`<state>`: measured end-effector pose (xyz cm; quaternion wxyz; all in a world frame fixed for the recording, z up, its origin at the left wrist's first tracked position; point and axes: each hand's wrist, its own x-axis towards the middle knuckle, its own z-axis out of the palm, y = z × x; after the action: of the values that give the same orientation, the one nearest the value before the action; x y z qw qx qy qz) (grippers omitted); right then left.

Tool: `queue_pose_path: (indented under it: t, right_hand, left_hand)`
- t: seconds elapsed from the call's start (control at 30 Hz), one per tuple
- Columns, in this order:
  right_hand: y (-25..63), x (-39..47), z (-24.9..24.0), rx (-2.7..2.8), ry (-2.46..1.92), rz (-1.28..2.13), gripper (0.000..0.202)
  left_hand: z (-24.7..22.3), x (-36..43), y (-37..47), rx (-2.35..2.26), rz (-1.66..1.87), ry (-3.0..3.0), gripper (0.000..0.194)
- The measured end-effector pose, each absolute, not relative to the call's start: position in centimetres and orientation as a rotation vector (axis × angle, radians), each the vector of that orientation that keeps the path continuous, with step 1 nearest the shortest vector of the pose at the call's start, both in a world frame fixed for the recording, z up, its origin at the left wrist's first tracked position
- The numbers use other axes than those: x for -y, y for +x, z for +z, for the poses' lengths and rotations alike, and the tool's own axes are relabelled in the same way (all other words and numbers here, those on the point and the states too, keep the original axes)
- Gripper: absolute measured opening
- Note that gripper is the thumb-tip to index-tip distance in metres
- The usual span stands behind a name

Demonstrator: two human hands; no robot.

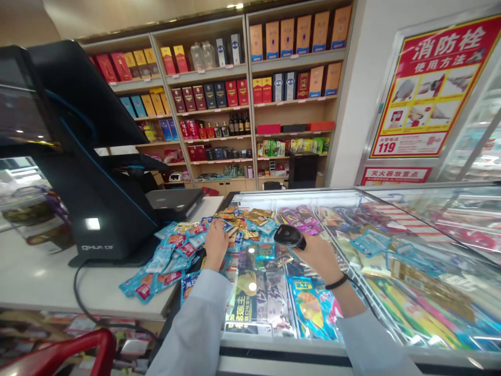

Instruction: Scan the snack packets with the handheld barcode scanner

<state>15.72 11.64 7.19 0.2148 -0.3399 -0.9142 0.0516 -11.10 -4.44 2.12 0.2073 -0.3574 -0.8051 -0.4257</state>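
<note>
In my right hand (319,256) is a black handheld barcode scanner (288,236), its head pointing left over the freezer's glass top. My left hand (216,244) reaches into a heap of small snack packets, fingers closed on a blue snack packet (224,224) at its upper edge; the fingertips are partly hidden. Blue packets with red labels (164,261) spread left of that hand onto the white counter. Gold packets (256,215) lie just beyond it, and purple packets (301,219) are behind the scanner.
A black point-of-sale terminal (113,209) stands on the white counter (35,284) at left, with a cable hanging off the edge. Ice-cream packages (309,308) show beneath the freezer glass. A red curved handle (90,350) is at lower left. Shelves of boxed goods (287,39) line the back wall.
</note>
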Motion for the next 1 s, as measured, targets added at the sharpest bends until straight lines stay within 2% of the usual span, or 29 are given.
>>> queue_pose_path:
  t: [0.23, 0.4, 0.5, 0.6, 0.73, 0.83, 1.0]
  right_hand:
    - [16.3, -11.6, 6.8, 2.536, -0.950, 0.150, 0.032]
    - [16.3, -11.7, 6.7, 2.506, -0.936, 0.187, 0.033]
    - [16.4, -11.7, 6.8, 2.492, -0.940, 0.217, 0.035]
    - [16.4, -11.6, 7.0, 2.490, -0.947, 0.249, 0.036]
    - [16.4, -11.3, 7.2, 2.464, -0.933, 0.276, 0.035]
    - [16.5, -11.3, 7.2, 2.434, -0.914, 0.323, 0.034]
    - [17.0, -11.5, 7.4, 2.386, -0.883, 0.373, 0.032]
  left_hand:
    - [0.4, 4.5, -14.1, 2.322, -1.090, -1.038, 0.035]
    - [2.0, 4.6, -12.1, 2.462, -0.651, -1.008, 0.030]
    - [3.2, 4.0, -9.5, 2.534, -0.629, -1.043, 0.033]
    - [3.6, 2.6, -6.6, 2.488, -1.057, -1.179, 0.029]
    - [3.1, 0.6, -3.4, 2.405, -2.123, -1.181, 0.020]
    - [2.7, 0.1, -1.7, 2.333, -2.787, -0.830, 0.017]
    - [2.7, 0.2, -0.1, 2.050, -3.306, -0.384, 0.014]
